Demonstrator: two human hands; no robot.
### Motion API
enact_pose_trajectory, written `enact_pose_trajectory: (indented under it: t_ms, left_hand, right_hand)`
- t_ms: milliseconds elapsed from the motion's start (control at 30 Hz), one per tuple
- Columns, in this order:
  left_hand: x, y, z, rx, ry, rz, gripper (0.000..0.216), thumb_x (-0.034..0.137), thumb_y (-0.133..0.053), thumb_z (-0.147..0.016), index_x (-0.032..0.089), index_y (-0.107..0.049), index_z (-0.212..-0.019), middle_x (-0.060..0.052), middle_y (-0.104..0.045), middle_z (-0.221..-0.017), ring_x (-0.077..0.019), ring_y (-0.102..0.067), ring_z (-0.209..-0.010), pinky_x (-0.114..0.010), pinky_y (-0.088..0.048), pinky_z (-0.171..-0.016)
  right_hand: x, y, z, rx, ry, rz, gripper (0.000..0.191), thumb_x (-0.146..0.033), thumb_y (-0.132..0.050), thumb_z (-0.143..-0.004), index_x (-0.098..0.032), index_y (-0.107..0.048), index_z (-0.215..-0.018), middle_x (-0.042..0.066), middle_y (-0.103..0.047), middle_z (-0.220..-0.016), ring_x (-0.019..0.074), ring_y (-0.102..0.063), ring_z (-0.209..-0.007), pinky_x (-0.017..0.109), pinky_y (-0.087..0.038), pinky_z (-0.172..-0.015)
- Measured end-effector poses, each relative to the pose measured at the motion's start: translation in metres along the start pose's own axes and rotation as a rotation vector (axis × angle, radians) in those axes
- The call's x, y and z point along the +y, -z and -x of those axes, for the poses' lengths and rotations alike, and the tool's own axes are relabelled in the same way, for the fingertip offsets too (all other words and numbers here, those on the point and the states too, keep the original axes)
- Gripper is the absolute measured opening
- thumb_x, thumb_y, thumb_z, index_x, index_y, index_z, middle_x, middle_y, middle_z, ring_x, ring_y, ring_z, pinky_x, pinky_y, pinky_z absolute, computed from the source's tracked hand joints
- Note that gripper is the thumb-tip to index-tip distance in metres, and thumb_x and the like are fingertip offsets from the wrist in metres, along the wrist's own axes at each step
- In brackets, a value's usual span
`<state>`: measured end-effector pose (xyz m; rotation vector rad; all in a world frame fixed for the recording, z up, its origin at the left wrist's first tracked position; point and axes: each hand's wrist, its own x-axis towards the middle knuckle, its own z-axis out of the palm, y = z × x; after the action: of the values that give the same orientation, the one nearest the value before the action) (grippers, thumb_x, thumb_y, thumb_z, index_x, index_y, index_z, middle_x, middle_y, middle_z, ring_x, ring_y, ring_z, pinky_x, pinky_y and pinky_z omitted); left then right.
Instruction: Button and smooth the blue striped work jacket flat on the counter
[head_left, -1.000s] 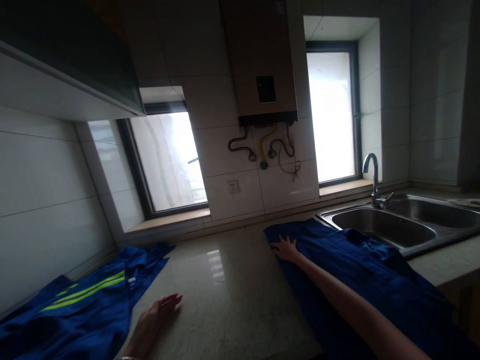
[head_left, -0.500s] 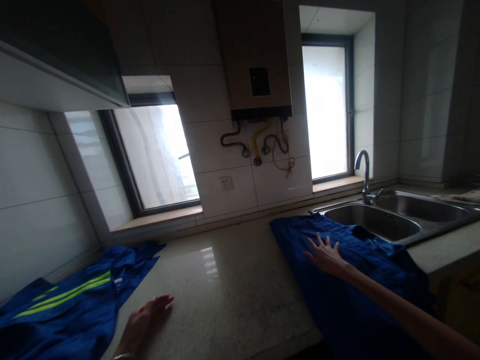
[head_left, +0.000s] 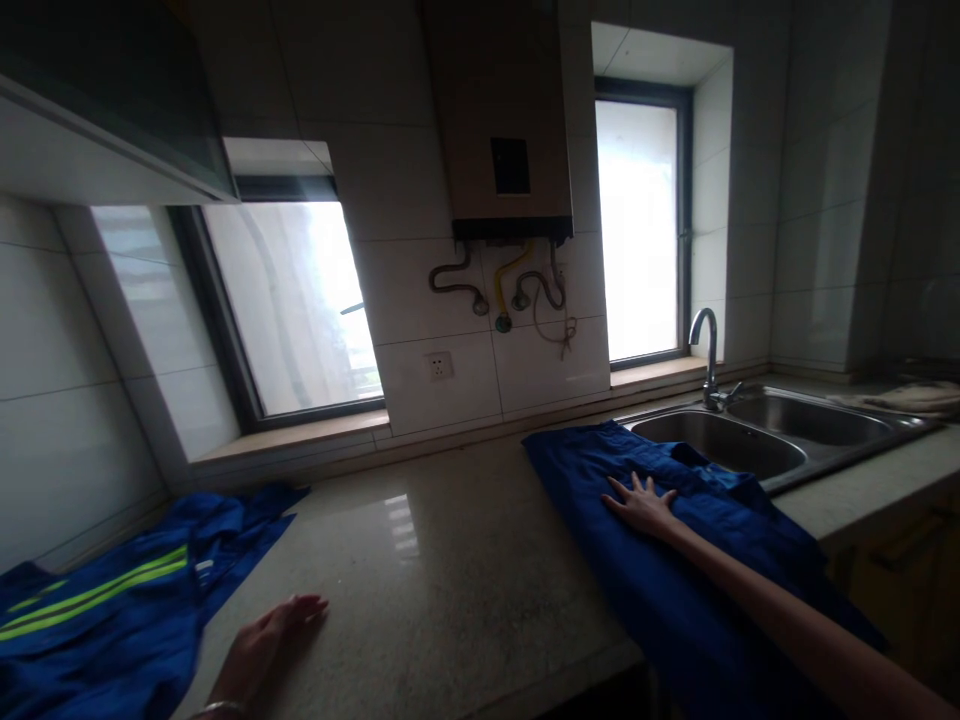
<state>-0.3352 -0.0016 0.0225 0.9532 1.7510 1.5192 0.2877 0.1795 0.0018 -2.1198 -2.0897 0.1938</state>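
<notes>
Dim kitchen light falls from two windows onto a speckled pale stone counter (head_left: 450, 580), with a wall-mounted water heater (head_left: 502, 120) between them and a stainless steel double sink (head_left: 780, 440) with a curved tap (head_left: 705, 350) at the far right. A dark blue cloth work garment (head_left: 675, 560) lies spread on the counter just beside the sink, its upper edge lapping the sink rim and its lower part hanging over the counter's front edge. The right hand (head_left: 641, 505) lies flat on this garment near its upper end, fingers spread, its grip open and holding nothing, only pressing on the cloth. The left hand (head_left: 262, 645) rests palm down on the bare counter, fingers loosely extended, grip likewise open and empty; a thin bracelet shows at the wrist. Just to its left lies a second blue work garment with yellow-green reflective stripes (head_left: 97, 620), crumpled toward the wall corner, near the hand but not touching it as far as can be told.

The step in hand looks like smoothing the dark blue garment flat. A next move would call for sweeping the palm along the fabric toward its rumpled part by the sink, keeping the cloth from sliding off the front edge.
</notes>
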Motion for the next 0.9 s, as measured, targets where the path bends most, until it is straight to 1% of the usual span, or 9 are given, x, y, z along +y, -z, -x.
enact_pose_trajectory:
  t_ms: [67,100,233,367,533,700,800,900]
  left_hand:
    - [-0.006,0.004,-0.006,-0.095,0.04,0.013,0.021,0.034,-0.061,-0.062,0.016,-0.072,-0.066,-0.011,-0.075,-0.08,-0.0309,-0.069,-0.088,-0.039,-0.055,-0.088]
    - [-0.009,0.005,-0.008,-0.11,0.052,0.014,0.022,0.034,-0.061,-0.062,0.016,-0.072,-0.066,-0.01,-0.075,-0.081,-0.0308,-0.068,-0.089,-0.039,-0.053,-0.091]
    - [-0.013,0.007,-0.012,-0.079,0.056,0.001,0.025,0.037,-0.058,-0.063,0.017,-0.072,-0.066,-0.01,-0.075,-0.08,-0.0324,-0.067,-0.091,-0.043,-0.045,-0.1]
    - [-0.016,0.008,-0.014,-0.092,0.04,-0.005,0.025,0.04,-0.061,-0.06,0.018,-0.072,-0.065,-0.01,-0.075,-0.08,-0.0332,-0.067,-0.091,-0.043,-0.047,-0.098]
    - [-0.022,0.009,-0.016,-0.103,0.006,-0.008,0.031,0.045,-0.066,-0.056,0.017,-0.072,-0.067,-0.011,-0.074,-0.079,-0.0336,-0.068,-0.089,-0.045,-0.047,-0.098]
    - [-0.018,0.007,-0.009,-0.102,-0.009,-0.026,0.031,0.044,-0.064,-0.057,0.016,-0.072,-0.067,-0.011,-0.074,-0.078,-0.0326,-0.068,-0.087,-0.045,-0.048,-0.096]
    - [-0.015,0.007,-0.006,-0.097,-0.016,-0.042,0.031,0.042,-0.061,-0.061,0.014,-0.072,-0.069,-0.011,-0.074,-0.079,-0.0301,-0.069,-0.085,-0.041,-0.051,-0.092]
    - [-0.017,0.01,-0.008,-0.11,-0.007,-0.07,0.031,0.041,-0.056,-0.066,0.015,-0.072,-0.071,-0.01,-0.074,-0.078,-0.0272,-0.069,-0.084,-0.036,-0.052,-0.09]
  right_hand:
    - [0.001,0.0,-0.017,0.016,-0.02,0.002,0.074,-0.077,-0.02,-0.08,-0.04,-0.025,-0.143,0.014,-0.018,-0.151,0.0499,-0.01,-0.133,0.08,-0.003,-0.084]
    - [0.0,0.0,-0.027,0.022,-0.032,0.001,0.073,-0.076,-0.021,-0.08,-0.039,-0.026,-0.143,0.015,-0.018,-0.151,0.05,-0.01,-0.133,0.08,-0.003,-0.084]
    - [-0.003,0.0,-0.067,0.034,-0.059,-0.014,0.072,-0.076,-0.022,-0.08,-0.039,-0.03,-0.142,0.016,-0.02,-0.15,0.0508,-0.012,-0.132,0.081,0.001,-0.082]
    - [-0.005,-0.006,-0.095,0.054,-0.068,-0.014,0.071,-0.075,-0.023,-0.08,-0.04,-0.032,-0.14,0.017,-0.022,-0.149,0.0498,-0.013,-0.132,0.079,0.002,-0.083]
    - [0.001,-0.013,-0.103,0.085,-0.066,-0.021,0.068,-0.073,-0.022,-0.082,-0.04,-0.032,-0.14,0.014,-0.022,-0.15,0.0477,-0.015,-0.133,0.077,-0.001,-0.087]
    - [0.009,-0.014,-0.104,0.086,-0.054,-0.027,0.061,-0.068,-0.021,-0.086,-0.042,-0.032,-0.14,0.011,-0.025,-0.15,0.0456,-0.015,-0.134,0.076,-0.002,-0.089]
    - [0.014,-0.013,-0.106,0.074,-0.054,-0.025,0.06,-0.067,-0.023,-0.086,-0.042,-0.032,-0.14,0.01,-0.024,-0.15,0.0452,-0.015,-0.134,0.076,-0.002,-0.09]
    - [0.02,-0.011,-0.108,0.059,-0.051,-0.027,0.059,-0.066,-0.024,-0.086,-0.042,-0.032,-0.14,0.008,-0.024,-0.151,0.0447,-0.016,-0.134,0.075,-0.004,-0.091]
